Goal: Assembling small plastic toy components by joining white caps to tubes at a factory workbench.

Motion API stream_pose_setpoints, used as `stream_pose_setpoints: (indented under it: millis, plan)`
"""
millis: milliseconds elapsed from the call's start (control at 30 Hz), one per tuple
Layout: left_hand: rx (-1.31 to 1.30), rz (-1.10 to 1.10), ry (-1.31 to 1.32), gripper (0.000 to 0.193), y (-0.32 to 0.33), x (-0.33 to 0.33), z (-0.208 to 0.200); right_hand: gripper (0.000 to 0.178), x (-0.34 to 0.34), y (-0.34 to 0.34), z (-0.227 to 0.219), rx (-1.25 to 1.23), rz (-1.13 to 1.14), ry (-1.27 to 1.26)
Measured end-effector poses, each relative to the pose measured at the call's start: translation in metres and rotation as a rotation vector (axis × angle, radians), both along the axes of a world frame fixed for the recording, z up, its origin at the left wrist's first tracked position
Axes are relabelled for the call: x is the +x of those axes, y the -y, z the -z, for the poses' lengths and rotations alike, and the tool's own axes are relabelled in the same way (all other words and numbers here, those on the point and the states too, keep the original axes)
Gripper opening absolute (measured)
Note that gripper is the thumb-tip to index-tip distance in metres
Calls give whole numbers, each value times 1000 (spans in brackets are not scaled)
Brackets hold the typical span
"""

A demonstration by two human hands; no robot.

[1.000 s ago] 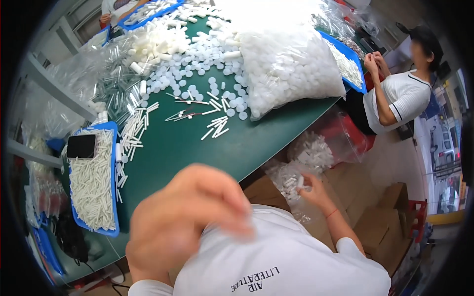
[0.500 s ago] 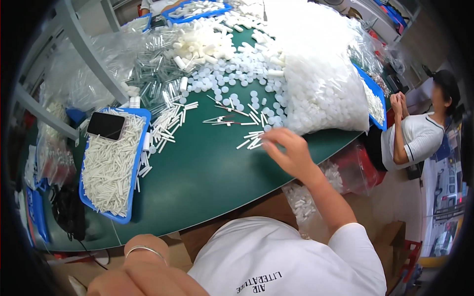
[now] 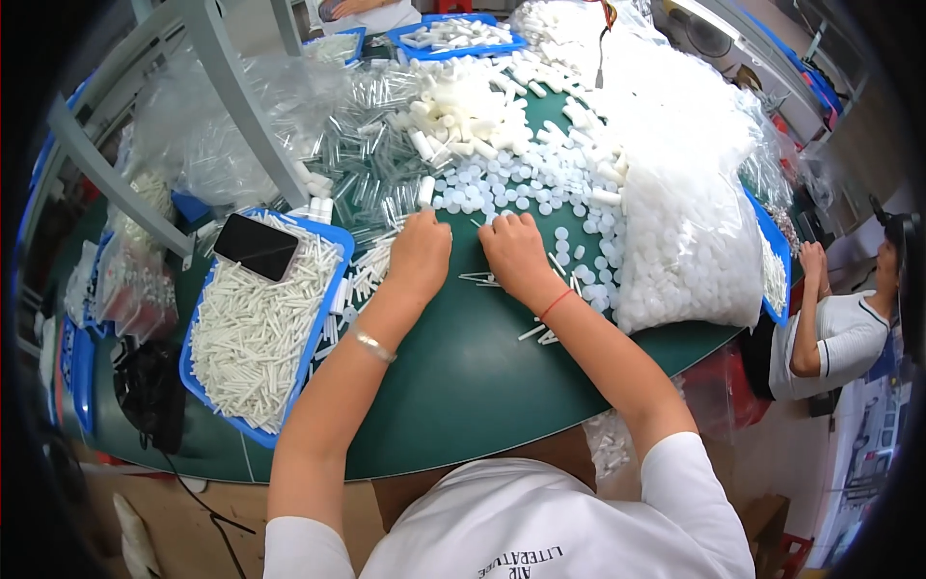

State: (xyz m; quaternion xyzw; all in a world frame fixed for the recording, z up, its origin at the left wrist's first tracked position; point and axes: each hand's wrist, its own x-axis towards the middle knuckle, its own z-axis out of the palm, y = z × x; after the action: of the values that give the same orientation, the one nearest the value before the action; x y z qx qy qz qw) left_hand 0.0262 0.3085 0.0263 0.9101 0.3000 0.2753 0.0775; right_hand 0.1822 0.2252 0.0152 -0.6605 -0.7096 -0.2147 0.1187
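Observation:
My left hand (image 3: 421,253) is closed, fingers curled down at the near edge of a pile of clear tubes (image 3: 362,183). Just beyond its fingertips is a white cylinder (image 3: 425,191). To its right, my right hand (image 3: 519,254) bends its fingers down near the translucent round discs (image 3: 473,188). Thin pieces (image 3: 479,279) lie partly under that hand, and a few white sticks (image 3: 540,334) lie beside its wrist. Whatever either hand pinches is hidden by the fingers. More white sticks (image 3: 371,270) are scattered by my left forearm.
A blue tray (image 3: 344,280) heaped with white sticks stands at left, a phone (image 3: 256,247) on top. Cream-white cylinders (image 3: 463,116) lie farther back. A large bag (image 3: 690,261) of white pieces stands at right. Grey frame bars (image 3: 236,106) rise at left. A person (image 3: 830,338) sits at right.
My left hand has come up from the lower edge to the tube pile. My right hand has moved from the loose sticks farther in toward the discs. The view has shifted.

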Motion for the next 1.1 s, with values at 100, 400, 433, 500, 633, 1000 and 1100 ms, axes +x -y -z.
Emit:
stream_pose_setpoints:
  millis: [100, 400, 433, 500, 633, 1000, 1100]
  plan:
    - [3, -20, -113, 5, -14, 8, 19, 8, 9, -2, 5, -23, 9, -5]
    - [-231, 68, 136, 11, -2, 0, 12, 10, 14, 3, 6, 77, 33, -381]
    - [-288, 83, 212, 14, 6, -5, 7, 10, 13, 9, -2, 82, 29, -381]
    - [-419, 91, 305, 20, 19, -19, -5, 6, 8, 21, -22, 19, -55, -768]
    - [-1030, 56, 488, 17, 56, -31, -28, 8, -7, 53, -44, 89, -168, -947]
    - [-1086, 110, 630, 17, 92, -51, -32, 11, -35, 94, -59, 13, -194, -898]
    - [-1028, 87, 605, 15, 95, -53, -35, 9, -37, 98, -58, 84, -207, -973]
